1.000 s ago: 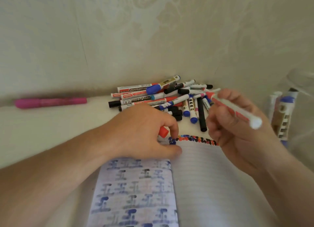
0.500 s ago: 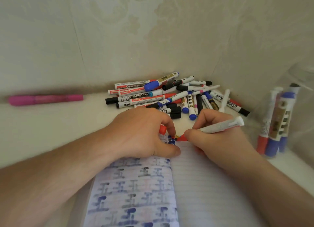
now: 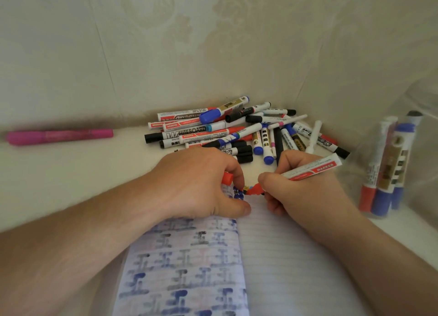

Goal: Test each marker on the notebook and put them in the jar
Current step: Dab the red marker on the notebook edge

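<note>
Right now your right hand [image 3: 305, 190] grips a red marker [image 3: 310, 170], fingers curled round its barrel, with the tip down on the notebook [image 3: 279, 256] at the top of the lined page. Your left hand [image 3: 199, 185] rests on the notebook's top edge, fingers clenched round a red cap [image 3: 227, 178]. Behind both hands a pile of markers [image 3: 237, 131] lies on the desk [image 3: 71, 173], a pink marker [image 3: 59, 136] sits well apart at the left, and the jar [image 3: 417, 173] at the right holds several markers upright.
</note>
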{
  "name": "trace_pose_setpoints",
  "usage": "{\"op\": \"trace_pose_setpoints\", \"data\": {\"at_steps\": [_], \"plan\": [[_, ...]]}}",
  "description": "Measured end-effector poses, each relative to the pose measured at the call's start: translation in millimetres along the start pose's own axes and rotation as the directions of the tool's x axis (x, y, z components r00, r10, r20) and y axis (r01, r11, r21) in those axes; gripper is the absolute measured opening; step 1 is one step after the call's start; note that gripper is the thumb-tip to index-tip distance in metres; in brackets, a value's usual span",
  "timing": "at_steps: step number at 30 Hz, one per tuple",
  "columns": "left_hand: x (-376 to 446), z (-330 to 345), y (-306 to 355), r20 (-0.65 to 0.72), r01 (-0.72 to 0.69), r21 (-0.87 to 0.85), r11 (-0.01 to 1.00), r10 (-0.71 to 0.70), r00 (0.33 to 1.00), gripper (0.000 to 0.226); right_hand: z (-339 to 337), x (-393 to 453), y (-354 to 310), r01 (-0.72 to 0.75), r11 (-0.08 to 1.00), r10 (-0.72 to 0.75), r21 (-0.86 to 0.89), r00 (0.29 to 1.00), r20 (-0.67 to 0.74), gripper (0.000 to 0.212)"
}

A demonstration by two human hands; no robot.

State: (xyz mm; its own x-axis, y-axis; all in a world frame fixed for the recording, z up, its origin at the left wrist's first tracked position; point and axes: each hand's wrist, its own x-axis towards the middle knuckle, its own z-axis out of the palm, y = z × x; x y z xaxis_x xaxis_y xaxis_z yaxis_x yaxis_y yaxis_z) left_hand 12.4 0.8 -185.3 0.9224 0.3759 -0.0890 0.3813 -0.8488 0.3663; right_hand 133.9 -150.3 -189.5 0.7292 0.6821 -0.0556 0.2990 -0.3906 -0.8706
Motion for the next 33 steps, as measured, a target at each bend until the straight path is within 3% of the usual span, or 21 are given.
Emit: {"op": "trace_pose_setpoints", "data": {"at_steps": [16,33], "plan": [[0.2,0.4,-0.7,0.004,-0.004,0.022,1.0,0.004,1.0,0.048,0.3,-1.9,-3.7,-0.011,0.99,0.012,-0.14,1.0,0.003,0.019],[-1.5,-1.8,2.4,0.018,0.005,0.012,1.0,-0.005,1.0,0.043,0.8,-1.3,-0.3,0.01,0.998,-0.011,-0.062,1.0,-0.017,0.02]]}}
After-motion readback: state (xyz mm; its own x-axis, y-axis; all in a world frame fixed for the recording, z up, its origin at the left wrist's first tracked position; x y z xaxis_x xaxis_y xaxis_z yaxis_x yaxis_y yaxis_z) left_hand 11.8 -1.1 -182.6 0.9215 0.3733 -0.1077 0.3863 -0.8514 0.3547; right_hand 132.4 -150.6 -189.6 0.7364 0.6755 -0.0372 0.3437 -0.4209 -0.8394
